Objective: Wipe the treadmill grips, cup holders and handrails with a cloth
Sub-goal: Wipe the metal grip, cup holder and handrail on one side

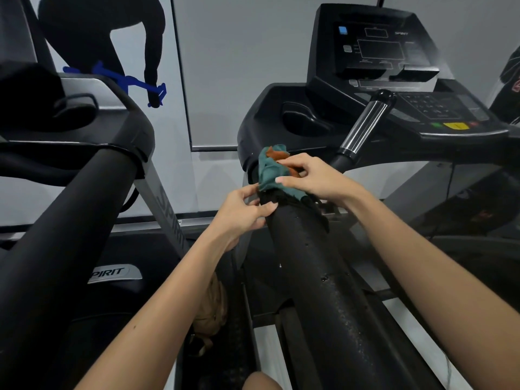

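A teal, orange and black patchwork cloth [271, 170] is draped over the top end of the treadmill's black foam handrail [318, 277]. My right hand [312, 177] pinches the teal part from the right, thumb and fingers curled on it. My left hand [242, 212] pinches the cloth's left edge, its thumb lying on the rail. A cup holder [302, 119] is sunk in the console just beyond the cloth. A chrome pulse grip [365, 122] slants up to the right of it.
The console [394, 60] with screen and keypad stands at the upper right. A second treadmill's handrail [64, 220] and cup holder [73, 114] fill the left side. A narrow gap runs between the two machines, with a tan object [211, 313] down in it.
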`<state>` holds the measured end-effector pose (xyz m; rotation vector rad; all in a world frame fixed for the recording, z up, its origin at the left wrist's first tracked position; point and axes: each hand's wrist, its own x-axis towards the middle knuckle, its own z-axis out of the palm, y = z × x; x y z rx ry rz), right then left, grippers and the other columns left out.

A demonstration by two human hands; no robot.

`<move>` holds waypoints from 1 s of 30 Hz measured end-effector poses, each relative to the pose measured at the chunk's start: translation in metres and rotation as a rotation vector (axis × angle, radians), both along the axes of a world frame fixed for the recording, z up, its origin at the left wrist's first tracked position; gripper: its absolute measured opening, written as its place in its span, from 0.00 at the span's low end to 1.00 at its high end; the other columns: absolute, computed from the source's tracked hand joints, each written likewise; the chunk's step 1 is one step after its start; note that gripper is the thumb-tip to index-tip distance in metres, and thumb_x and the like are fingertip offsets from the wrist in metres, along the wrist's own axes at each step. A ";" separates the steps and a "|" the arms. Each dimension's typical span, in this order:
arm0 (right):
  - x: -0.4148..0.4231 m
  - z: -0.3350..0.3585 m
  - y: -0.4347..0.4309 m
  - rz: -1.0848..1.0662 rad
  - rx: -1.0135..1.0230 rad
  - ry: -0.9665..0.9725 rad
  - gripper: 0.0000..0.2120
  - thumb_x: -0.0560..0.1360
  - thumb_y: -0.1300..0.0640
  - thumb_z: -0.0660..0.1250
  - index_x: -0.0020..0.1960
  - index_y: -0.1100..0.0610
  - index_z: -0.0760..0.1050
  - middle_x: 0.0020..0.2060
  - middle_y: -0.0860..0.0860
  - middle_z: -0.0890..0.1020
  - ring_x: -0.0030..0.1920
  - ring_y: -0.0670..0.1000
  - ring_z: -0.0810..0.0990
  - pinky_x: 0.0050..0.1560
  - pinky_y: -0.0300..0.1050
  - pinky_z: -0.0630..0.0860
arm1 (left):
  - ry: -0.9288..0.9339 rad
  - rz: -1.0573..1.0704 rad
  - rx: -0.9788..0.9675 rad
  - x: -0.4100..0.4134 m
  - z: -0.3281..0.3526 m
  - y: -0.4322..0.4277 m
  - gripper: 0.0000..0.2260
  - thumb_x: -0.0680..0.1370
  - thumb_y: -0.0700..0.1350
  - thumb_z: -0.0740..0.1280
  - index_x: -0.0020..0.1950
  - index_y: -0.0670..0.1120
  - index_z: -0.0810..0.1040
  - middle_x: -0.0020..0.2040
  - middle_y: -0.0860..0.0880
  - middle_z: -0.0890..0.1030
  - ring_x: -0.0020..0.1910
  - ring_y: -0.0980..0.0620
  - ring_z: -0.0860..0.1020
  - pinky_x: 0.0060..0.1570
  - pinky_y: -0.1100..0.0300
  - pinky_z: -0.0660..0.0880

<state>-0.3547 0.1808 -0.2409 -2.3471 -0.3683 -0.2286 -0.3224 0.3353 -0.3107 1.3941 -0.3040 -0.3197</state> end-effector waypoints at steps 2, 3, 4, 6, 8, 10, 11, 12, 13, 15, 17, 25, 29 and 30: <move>-0.004 -0.006 -0.010 -0.070 -0.046 -0.081 0.08 0.73 0.59 0.69 0.53 0.57 0.80 0.52 0.54 0.78 0.52 0.52 0.77 0.49 0.42 0.73 | 0.007 0.015 0.006 0.003 -0.002 0.001 0.23 0.74 0.35 0.68 0.68 0.44 0.69 0.65 0.43 0.74 0.66 0.49 0.72 0.45 0.59 0.81; -0.008 -0.008 -0.014 -0.086 -0.061 -0.103 0.07 0.73 0.60 0.69 0.50 0.57 0.80 0.50 0.51 0.78 0.51 0.51 0.77 0.52 0.45 0.74 | 0.007 0.018 0.013 0.004 -0.003 0.001 0.25 0.73 0.35 0.69 0.70 0.44 0.68 0.66 0.43 0.74 0.67 0.48 0.71 0.45 0.58 0.81; -0.012 -0.009 -0.019 -0.088 -0.076 -0.105 0.05 0.72 0.61 0.69 0.48 0.57 0.81 0.48 0.49 0.78 0.50 0.50 0.78 0.54 0.47 0.74 | 0.008 0.020 0.019 0.005 -0.004 0.001 0.27 0.73 0.35 0.69 0.71 0.44 0.67 0.66 0.43 0.73 0.68 0.48 0.70 0.46 0.57 0.80; -0.020 -0.007 -0.023 -0.060 -0.103 -0.080 0.04 0.72 0.63 0.69 0.46 0.57 0.81 0.45 0.46 0.77 0.50 0.49 0.77 0.54 0.46 0.74 | 0.007 0.034 0.032 0.007 -0.004 0.001 0.27 0.73 0.35 0.69 0.71 0.45 0.66 0.67 0.44 0.73 0.68 0.48 0.70 0.49 0.56 0.80; -0.015 -0.005 -0.022 -0.048 -0.131 -0.088 0.04 0.73 0.62 0.68 0.47 0.57 0.80 0.47 0.47 0.77 0.51 0.49 0.77 0.54 0.43 0.73 | 0.008 0.029 0.031 0.006 -0.005 0.001 0.28 0.73 0.36 0.70 0.71 0.45 0.67 0.67 0.44 0.73 0.68 0.49 0.69 0.53 0.53 0.79; 0.002 -0.001 -0.015 -0.067 -0.179 -0.117 0.07 0.74 0.59 0.68 0.51 0.57 0.79 0.50 0.48 0.76 0.54 0.51 0.76 0.54 0.41 0.71 | 0.004 0.031 0.019 0.006 -0.005 0.001 0.27 0.73 0.36 0.70 0.70 0.44 0.67 0.67 0.44 0.73 0.68 0.50 0.69 0.53 0.53 0.78; 0.012 0.001 -0.012 -0.058 -0.199 -0.104 0.09 0.74 0.58 0.67 0.53 0.57 0.78 0.52 0.50 0.76 0.55 0.52 0.76 0.53 0.39 0.70 | 0.002 0.034 0.016 0.005 -0.004 0.000 0.26 0.73 0.36 0.70 0.70 0.44 0.68 0.67 0.45 0.73 0.68 0.50 0.69 0.53 0.53 0.78; 0.021 0.003 -0.007 -0.036 -0.209 -0.074 0.11 0.75 0.57 0.66 0.56 0.58 0.77 0.54 0.52 0.75 0.56 0.52 0.75 0.50 0.37 0.70 | 0.002 0.031 0.013 0.005 -0.004 0.001 0.25 0.73 0.36 0.70 0.69 0.44 0.69 0.66 0.45 0.73 0.68 0.50 0.69 0.53 0.53 0.78; 0.027 0.005 -0.003 -0.017 -0.218 -0.035 0.13 0.76 0.56 0.66 0.59 0.58 0.76 0.56 0.54 0.74 0.56 0.52 0.74 0.47 0.35 0.70 | 0.003 0.018 0.008 0.005 -0.004 0.001 0.25 0.73 0.36 0.70 0.68 0.44 0.69 0.66 0.45 0.74 0.68 0.50 0.70 0.53 0.53 0.78; 0.035 0.007 0.000 -0.008 -0.217 0.013 0.18 0.76 0.53 0.66 0.64 0.57 0.73 0.62 0.52 0.69 0.57 0.48 0.71 0.47 0.31 0.68 | -0.005 0.003 0.003 0.003 -0.002 0.002 0.24 0.73 0.36 0.70 0.68 0.43 0.70 0.65 0.45 0.75 0.66 0.50 0.72 0.53 0.53 0.79; 0.031 0.004 -0.003 -0.020 -0.154 0.030 0.17 0.75 0.53 0.66 0.63 0.54 0.73 0.62 0.49 0.67 0.57 0.45 0.69 0.48 0.30 0.66 | -0.015 -0.004 -0.003 0.000 -0.001 0.001 0.22 0.74 0.35 0.68 0.67 0.43 0.71 0.64 0.46 0.76 0.62 0.52 0.75 0.48 0.57 0.80; -0.040 -0.010 -0.024 0.085 -0.054 -0.027 0.06 0.72 0.64 0.69 0.49 0.61 0.80 0.51 0.50 0.77 0.53 0.50 0.77 0.56 0.38 0.72 | -0.019 0.020 0.043 0.002 -0.001 0.001 0.26 0.74 0.32 0.67 0.70 0.44 0.67 0.68 0.44 0.72 0.66 0.49 0.71 0.43 0.61 0.80; -0.030 -0.019 -0.024 0.014 0.039 -0.093 0.07 0.74 0.66 0.67 0.51 0.61 0.80 0.50 0.50 0.76 0.50 0.47 0.76 0.51 0.34 0.72 | 0.005 0.042 0.007 0.001 -0.002 0.000 0.27 0.74 0.34 0.68 0.71 0.44 0.66 0.68 0.42 0.71 0.69 0.48 0.68 0.43 0.62 0.80; -0.021 -0.022 -0.021 -0.042 0.067 -0.116 0.08 0.75 0.65 0.66 0.53 0.62 0.79 0.51 0.51 0.76 0.51 0.47 0.75 0.51 0.33 0.71 | 0.011 0.040 0.001 0.001 -0.003 0.000 0.27 0.73 0.34 0.69 0.71 0.43 0.66 0.68 0.42 0.72 0.69 0.48 0.68 0.44 0.61 0.80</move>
